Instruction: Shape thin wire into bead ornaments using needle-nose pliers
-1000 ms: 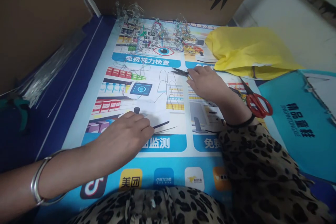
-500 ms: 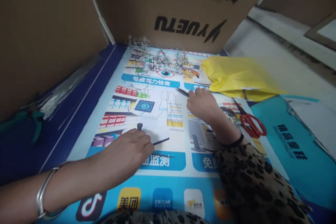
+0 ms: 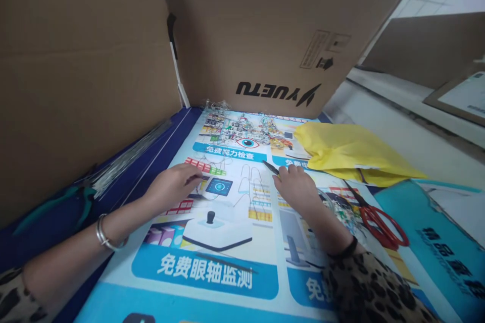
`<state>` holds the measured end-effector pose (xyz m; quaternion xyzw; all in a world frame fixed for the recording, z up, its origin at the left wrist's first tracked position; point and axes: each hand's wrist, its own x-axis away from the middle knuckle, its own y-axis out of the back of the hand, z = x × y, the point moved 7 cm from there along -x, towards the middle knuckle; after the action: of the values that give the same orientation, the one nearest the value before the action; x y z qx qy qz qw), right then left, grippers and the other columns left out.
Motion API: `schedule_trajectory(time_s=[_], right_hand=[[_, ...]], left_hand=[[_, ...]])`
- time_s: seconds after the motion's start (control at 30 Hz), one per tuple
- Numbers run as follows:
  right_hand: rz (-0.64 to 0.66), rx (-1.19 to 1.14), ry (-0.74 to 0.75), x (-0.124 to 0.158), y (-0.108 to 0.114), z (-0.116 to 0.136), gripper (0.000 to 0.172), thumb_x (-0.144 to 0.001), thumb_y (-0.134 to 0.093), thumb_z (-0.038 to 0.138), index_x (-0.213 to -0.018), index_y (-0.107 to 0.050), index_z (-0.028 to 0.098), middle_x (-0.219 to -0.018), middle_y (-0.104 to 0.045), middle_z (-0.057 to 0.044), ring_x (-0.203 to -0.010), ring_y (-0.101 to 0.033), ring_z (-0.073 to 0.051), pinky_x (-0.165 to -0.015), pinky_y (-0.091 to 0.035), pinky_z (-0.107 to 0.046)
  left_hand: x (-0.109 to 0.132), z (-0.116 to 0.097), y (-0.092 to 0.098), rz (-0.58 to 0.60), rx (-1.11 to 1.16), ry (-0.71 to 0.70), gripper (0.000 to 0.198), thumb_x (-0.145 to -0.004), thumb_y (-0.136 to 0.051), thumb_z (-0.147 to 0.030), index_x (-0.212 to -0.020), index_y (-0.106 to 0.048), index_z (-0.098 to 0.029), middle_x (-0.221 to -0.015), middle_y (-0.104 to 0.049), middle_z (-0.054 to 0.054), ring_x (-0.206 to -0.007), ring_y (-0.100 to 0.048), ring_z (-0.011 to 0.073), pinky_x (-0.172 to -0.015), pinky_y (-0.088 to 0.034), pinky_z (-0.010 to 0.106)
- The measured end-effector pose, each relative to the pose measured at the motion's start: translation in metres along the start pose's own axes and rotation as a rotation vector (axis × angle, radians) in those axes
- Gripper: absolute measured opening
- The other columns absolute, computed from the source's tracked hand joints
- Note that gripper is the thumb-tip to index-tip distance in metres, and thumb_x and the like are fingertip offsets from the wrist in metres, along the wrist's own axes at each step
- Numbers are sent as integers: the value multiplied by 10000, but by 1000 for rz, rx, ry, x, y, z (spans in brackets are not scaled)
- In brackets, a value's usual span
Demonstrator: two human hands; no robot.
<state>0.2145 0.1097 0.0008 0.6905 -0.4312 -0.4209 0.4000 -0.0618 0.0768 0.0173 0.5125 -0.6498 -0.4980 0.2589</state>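
My right hand (image 3: pixel 297 186) is closed around a pair of pliers (image 3: pixel 270 167); only the dark, pointed jaws stick out, aimed up and left. My left hand (image 3: pixel 176 184) is over the left side of the printed sheet (image 3: pixel 261 250), thumb and fingers pinched together. What they hold, if anything, is too small to make out. Between the hands lie thin bent wires (image 3: pixel 245 172) in long loops. A tangle of small wire pieces with coloured bits (image 3: pixel 267 128) sits at the sheet's far end.
Red-handled scissors (image 3: pixel 384 222) and a small wire heap (image 3: pixel 343 212) lie right of my right forearm. Beyond are a yellow bag (image 3: pixel 352 151) and a teal bag (image 3: pixel 428 232). At left are teal-handled pliers (image 3: pixel 56 209) and straight wires (image 3: pixel 129 161). Cardboard panels (image 3: pixel 265 25) stand behind.
My left hand has moved from the sheet's lower middle up and left toward the pictured red boxes. My right hand keeps hold of the pliers. The view has tilted upward.
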Motion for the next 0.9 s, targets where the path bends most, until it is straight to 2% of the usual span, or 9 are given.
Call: schedule_trajectory(time_s=[0.1,0.23,0.3,0.37,0.47,0.6,0.7,0.8,0.9], right_hand=[[4,-11,-7,1,1,0,284,-888,-359,354,-905,-554,149,-850,-554,-116,-843,-511,-254,-637,-362,-307],[15,-37,-28,2,2,1,305,-892,-358,380,-938,-547,146,-880,-550,-127,-863,-504,-258,-643,-369,-313],[19,-51,-41,3,2,3,299,-893,-357,367,-942,-546,140,-885,-548,-135,-869,-500,-263,-642,-371,-319],[18,-64,-57,3,3,4,290,-893,-358,351,-944,-543,134,-887,-546,-139,-870,-498,-267,-643,-373,-326],[12,-82,-71,2,4,6,293,-892,-357,348,-958,-537,127,-903,-545,-145,-874,-493,-272,-651,-377,-341],[7,-111,-74,3,4,6,300,-892,-353,353,-984,-530,127,-940,-545,-154,-898,-482,-274,-672,-377,-357],[8,-140,-76,4,5,5,297,-892,-349,339,-995,-524,123,-971,-541,-167,-914,-473,-272,-687,-371,-365],[6,-177,-71,5,6,5,303,-896,-327,324,-1006,-519,118,-995,-538,-174,-935,-462,-272,-703,-364,-369],[3,-213,-65,6,6,3,313,-896,-312,322,-1021,-517,121,-1014,-536,-175,-950,-456,-274,-711,-360,-372]], left_hand=[[-3,8,1,-5,64,21,235,-849,-440,-330,-918,-630,-210,-922,-661,20,-813,-601,172,-712,-434,248],[-8,0,17,-33,79,22,265,-840,-452,-387,-939,-630,-216,-970,-659,21,-811,-597,170,-712,-432,233],[-14,-11,24,9,60,15,280,-836,-453,-418,-942,-631,-231,-959,-664,13,-794,-595,167,-690,-430,230],[-24,-27,24,109,20,-23,265,-836,-444,-404,-936,-632,-246,-952,-664,2,-810,-594,169,-678,-426,231],[-44,-51,13,240,-95,-69,264,-813,-454,-390,-940,-639,-252,-938,-669,12,-804,-597,189,-667,-421,252],[-78,-66,-13,343,-223,-22,235,-782,-485,-372,-903,-649,-255,-958,-673,20,-849,-600,213,-661,-417,264],[-100,-70,-31,371,-273,30,221,-778,-513,-362,-886,-650,-227,-930,-675,41,-841,-606,219,-670,-431,271],[-112,-68,-45,401,-335,106,202,-819,-515,-325,-873,-645,-181,-919,-652,74,-869,-599,225,-728,-455,308],[-116,-67,-54,457,-381,167,262,-862,-517,-307,-1067,-563,-151,-1073,-580,82,-928,-576,202,-784,-484,378]])
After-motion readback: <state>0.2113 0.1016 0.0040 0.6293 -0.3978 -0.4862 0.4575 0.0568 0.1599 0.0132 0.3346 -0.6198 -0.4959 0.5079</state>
